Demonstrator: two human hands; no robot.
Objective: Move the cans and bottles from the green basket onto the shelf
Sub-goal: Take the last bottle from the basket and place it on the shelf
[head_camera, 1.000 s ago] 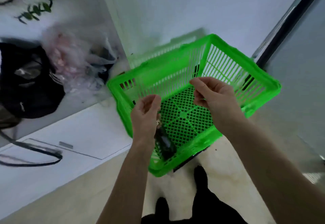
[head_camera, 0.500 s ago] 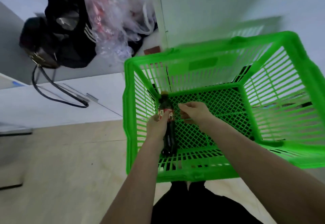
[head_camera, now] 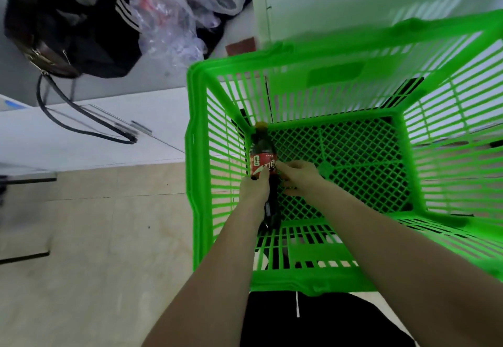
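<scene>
Risk: cola bottle [head_camera: 263, 162] lies along the green basket [head_camera: 337, 273] floor by the left wall, left hand [head_camera: 254, 187] curled round its middle, right hand [head_camera: 298, 176] fingertips pinching the label; the smooth body could slip from the fingers on lifting.

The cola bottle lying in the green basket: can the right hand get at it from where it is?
Probably yes. The right hand already touches the cola bottle at its red label, nothing else lies in the green basket, and the left hand holds the bottle's other side.
</scene>
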